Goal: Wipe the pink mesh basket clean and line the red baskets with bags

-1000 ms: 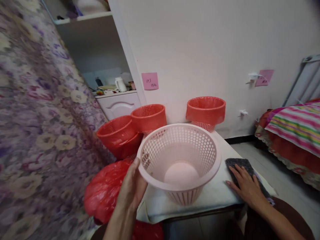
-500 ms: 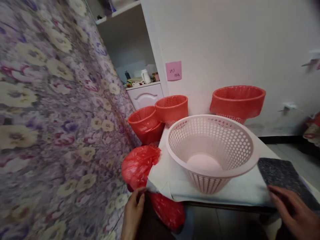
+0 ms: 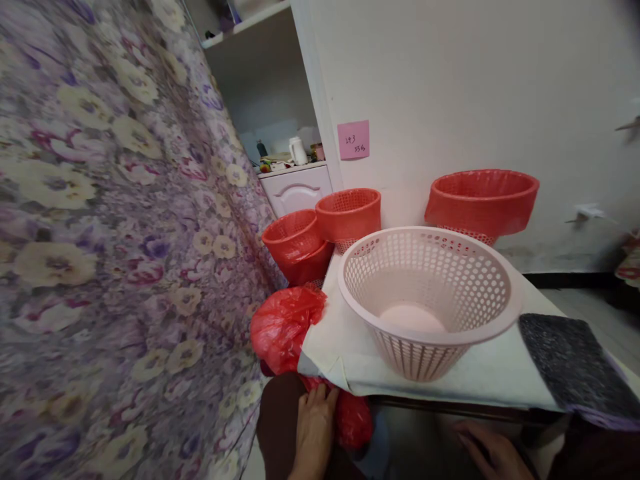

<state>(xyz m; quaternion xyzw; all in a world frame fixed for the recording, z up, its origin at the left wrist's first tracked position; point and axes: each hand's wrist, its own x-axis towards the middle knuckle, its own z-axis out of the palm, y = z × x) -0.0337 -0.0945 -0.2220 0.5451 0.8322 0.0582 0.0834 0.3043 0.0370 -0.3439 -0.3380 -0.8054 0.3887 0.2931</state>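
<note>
The red plastic bags [image 3: 287, 327] lie bunched in a crinkled heap below the near left corner of the bench [image 3: 345, 353], between its cloth-covered edge and the flowered curtain [image 3: 110, 220], with a further lump of the same red plastic [image 3: 353, 420] lower down under the bench edge. The left hand [image 3: 315, 430] reaches in from the bottom of the view and rests its fingertips against that lower lump, fingers loosely spread and not closed around anything. The right hand [image 3: 487, 453] sits low at the bottom right, under the bench edge, mostly dim and blurred; it seems empty, but whether it is slack or clenched cannot be told. On the bench stands a pale pink perforated basket [image 3: 430, 300], upright and empty, just right of the bag heap. A dark grey cloth pad [image 3: 575, 370] lies flat at the right end of the bench. Behind the pink basket, against the white wall, stand three red-lined baskets: two close together at the left [image 3: 320, 230] and one apart at the right [image 3: 480, 200]. A pink sticky note [image 3: 353, 140] is on the wall above them, and a white cabinet [image 3: 297, 190] stands further back.
</note>
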